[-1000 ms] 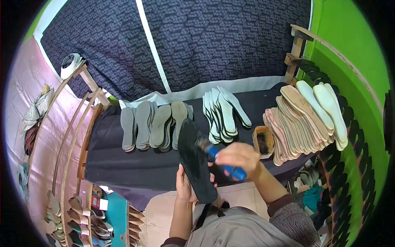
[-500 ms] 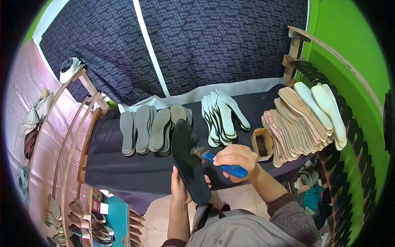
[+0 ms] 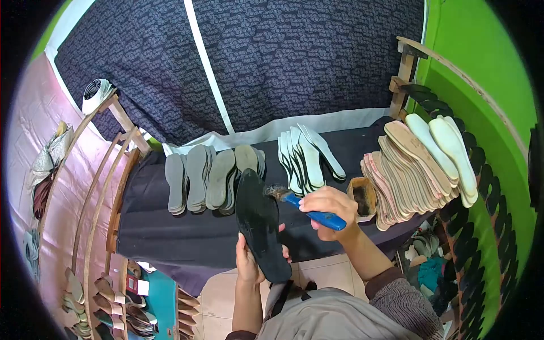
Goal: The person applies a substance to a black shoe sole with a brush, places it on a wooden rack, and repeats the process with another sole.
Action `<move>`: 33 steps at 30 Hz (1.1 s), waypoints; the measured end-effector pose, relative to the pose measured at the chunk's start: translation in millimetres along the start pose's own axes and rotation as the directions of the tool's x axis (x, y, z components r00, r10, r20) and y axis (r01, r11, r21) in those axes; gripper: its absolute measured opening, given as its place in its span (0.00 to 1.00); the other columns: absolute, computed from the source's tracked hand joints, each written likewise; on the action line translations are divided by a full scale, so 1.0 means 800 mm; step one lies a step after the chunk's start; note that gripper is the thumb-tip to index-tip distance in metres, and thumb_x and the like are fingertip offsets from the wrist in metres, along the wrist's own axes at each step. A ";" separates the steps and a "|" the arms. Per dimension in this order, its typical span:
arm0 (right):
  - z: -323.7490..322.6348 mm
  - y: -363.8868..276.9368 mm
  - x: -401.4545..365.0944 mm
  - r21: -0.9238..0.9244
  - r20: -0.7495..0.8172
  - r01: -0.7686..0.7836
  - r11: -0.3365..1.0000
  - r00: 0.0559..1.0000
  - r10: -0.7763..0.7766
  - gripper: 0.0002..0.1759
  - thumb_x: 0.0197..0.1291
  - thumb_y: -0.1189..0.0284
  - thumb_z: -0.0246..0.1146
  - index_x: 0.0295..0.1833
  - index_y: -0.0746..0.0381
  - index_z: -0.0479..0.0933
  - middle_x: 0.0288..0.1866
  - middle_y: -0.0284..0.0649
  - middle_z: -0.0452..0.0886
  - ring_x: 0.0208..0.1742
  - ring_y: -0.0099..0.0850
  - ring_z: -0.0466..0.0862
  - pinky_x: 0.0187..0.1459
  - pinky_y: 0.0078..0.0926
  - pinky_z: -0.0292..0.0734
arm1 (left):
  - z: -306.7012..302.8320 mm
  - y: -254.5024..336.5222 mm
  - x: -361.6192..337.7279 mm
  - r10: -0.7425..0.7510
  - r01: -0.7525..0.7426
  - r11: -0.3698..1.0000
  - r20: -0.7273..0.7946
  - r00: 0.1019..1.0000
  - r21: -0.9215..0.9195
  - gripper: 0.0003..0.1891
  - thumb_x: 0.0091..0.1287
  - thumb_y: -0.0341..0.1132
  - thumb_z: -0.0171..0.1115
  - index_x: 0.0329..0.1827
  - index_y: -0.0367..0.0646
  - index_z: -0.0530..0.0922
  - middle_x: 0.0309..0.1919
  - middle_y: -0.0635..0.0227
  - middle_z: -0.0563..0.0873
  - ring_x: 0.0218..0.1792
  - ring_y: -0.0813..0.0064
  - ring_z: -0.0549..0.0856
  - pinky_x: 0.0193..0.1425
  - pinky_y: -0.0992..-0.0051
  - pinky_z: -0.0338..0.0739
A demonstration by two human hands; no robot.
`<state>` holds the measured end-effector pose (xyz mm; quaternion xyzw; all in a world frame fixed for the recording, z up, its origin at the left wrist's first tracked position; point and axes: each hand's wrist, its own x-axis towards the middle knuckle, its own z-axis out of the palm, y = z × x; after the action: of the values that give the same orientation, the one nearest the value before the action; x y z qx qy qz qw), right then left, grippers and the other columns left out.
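A black insole [image 3: 259, 218] is held upright at a slant by my left hand [image 3: 249, 262], whose fingers wrap round its lower half from behind. My right hand [image 3: 331, 212] is closed on the blue handle of a brush [image 3: 320, 217]. The dark bristles point left, at the insole's upper right edge; whether they touch it I cannot tell. An open box [image 3: 361, 198] with a dark inside stands just right of my right hand.
On the dark tablecloth [image 3: 153, 238] stand stacks of grey insoles [image 3: 196, 175], white insoles [image 3: 310, 164] and beige insoles [image 3: 402, 175]. Black insoles [image 3: 476, 226] line a rack at the right. Shoe parts [image 3: 107, 303] fill a rack at lower left.
The brush and my right hand have moved slightly up and right, from the insole's face to its edge. The insole's top has dropped a little.
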<state>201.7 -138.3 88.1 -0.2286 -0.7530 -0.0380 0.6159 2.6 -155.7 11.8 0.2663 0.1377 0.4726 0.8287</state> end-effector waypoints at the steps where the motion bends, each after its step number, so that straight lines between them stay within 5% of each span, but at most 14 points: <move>1: 0.001 0.000 -0.001 -0.014 0.001 -0.012 1.000 1.000 0.012 0.05 0.52 0.77 0.61 0.35 0.65 0.79 0.33 0.43 0.83 0.30 0.38 0.84 0.34 0.29 0.79 | -0.003 -0.001 0.001 0.002 -0.002 1.000 0.003 1.000 0.001 0.44 0.67 0.67 0.26 0.65 0.33 0.64 0.34 0.49 0.82 0.31 0.62 0.82 0.37 0.62 0.81; 7: 0.000 -0.007 -0.009 0.125 0.098 -0.084 0.989 0.993 0.072 0.09 0.47 0.79 0.57 0.35 0.65 0.79 0.31 0.42 0.82 0.29 0.37 0.84 0.33 0.27 0.78 | -0.020 -0.007 0.005 -0.011 0.019 0.998 -0.128 0.992 0.055 0.46 0.66 0.68 0.26 0.67 0.30 0.61 0.33 0.50 0.81 0.32 0.61 0.82 0.37 0.63 0.80; 13: 0.007 0.006 0.003 -0.037 -0.051 -0.033 0.999 0.998 0.031 0.07 0.48 0.77 0.59 0.35 0.65 0.80 0.31 0.42 0.83 0.31 0.38 0.84 0.33 0.28 0.78 | -0.015 -0.009 0.002 -0.129 0.126 0.989 0.037 0.991 0.079 0.47 0.66 0.69 0.25 0.68 0.31 0.60 0.31 0.49 0.81 0.32 0.61 0.82 0.38 0.64 0.80; 15: 0.006 0.002 -0.005 0.015 0.046 -0.010 1.000 0.999 0.010 0.07 0.48 0.76 0.62 0.35 0.65 0.80 0.32 0.43 0.83 0.30 0.38 0.84 0.33 0.29 0.78 | -0.014 -0.008 0.007 -0.089 0.090 0.994 -0.010 0.996 0.065 0.48 0.65 0.70 0.25 0.68 0.31 0.60 0.31 0.49 0.81 0.32 0.61 0.82 0.38 0.63 0.79; 16: 0.003 0.001 -0.010 0.123 0.094 0.000 0.992 0.995 -0.012 0.18 0.35 0.81 0.65 0.40 0.64 0.80 0.36 0.43 0.82 0.31 0.39 0.82 0.33 0.28 0.77 | -0.016 -0.009 0.009 -0.088 0.088 0.994 -0.010 0.996 0.064 0.48 0.65 0.70 0.25 0.68 0.31 0.60 0.31 0.49 0.81 0.32 0.61 0.82 0.38 0.63 0.79; 18: 0.000 -0.002 -0.012 0.131 0.140 0.001 0.991 0.990 -0.020 0.18 0.37 0.81 0.64 0.40 0.64 0.79 0.36 0.43 0.83 0.30 0.38 0.82 0.32 0.28 0.77 | -0.020 -0.012 0.012 -0.027 0.034 0.997 -0.101 0.995 0.073 0.48 0.64 0.71 0.25 0.69 0.31 0.60 0.30 0.48 0.81 0.32 0.60 0.82 0.39 0.63 0.79; 20: 0.000 -0.001 -0.007 0.076 0.061 -0.034 0.997 0.998 0.029 0.09 0.51 0.71 0.64 0.36 0.65 0.80 0.32 0.42 0.83 0.30 0.37 0.84 0.33 0.28 0.78 | -0.013 -0.013 0.010 -0.047 0.054 0.996 -0.102 0.994 0.066 0.49 0.64 0.71 0.25 0.68 0.32 0.60 0.31 0.48 0.81 0.32 0.60 0.82 0.39 0.63 0.79; 22: 0.002 0.005 0.001 -0.033 -0.018 -0.019 0.999 1.000 0.019 0.07 0.50 0.75 0.63 0.36 0.65 0.80 0.33 0.41 0.83 0.30 0.37 0.83 0.33 0.29 0.78 | -0.010 -0.014 0.009 -0.062 0.068 0.996 -0.096 0.993 0.060 0.49 0.64 0.71 0.24 0.68 0.32 0.61 0.31 0.48 0.81 0.32 0.60 0.82 0.39 0.63 0.79; 24: 0.000 0.005 0.003 -0.065 -0.007 -0.063 0.996 0.998 0.063 0.08 0.47 0.77 0.64 0.36 0.65 0.80 0.32 0.42 0.83 0.30 0.37 0.83 0.34 0.29 0.79 | -0.014 -0.015 0.009 -0.156 0.152 0.987 0.076 0.985 0.060 0.49 0.64 0.71 0.24 0.68 0.32 0.62 0.31 0.48 0.81 0.32 0.59 0.82 0.39 0.64 0.78; 33: -0.008 0.002 -0.003 -0.038 -0.024 -0.070 0.997 0.997 0.069 0.13 0.38 0.82 0.62 0.35 0.65 0.80 0.31 0.43 0.82 0.29 0.38 0.83 0.33 0.30 0.78 | -0.012 -0.022 0.009 -0.169 0.168 0.982 0.007 0.986 0.087 0.50 0.64 0.72 0.24 0.67 0.31 0.63 0.28 0.50 0.81 0.31 0.58 0.81 0.39 0.64 0.77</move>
<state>208.5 -139.8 86.7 -0.2660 -0.7365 -0.0338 0.6210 14.2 -154.1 -5.9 0.2927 0.1739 0.3924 0.8545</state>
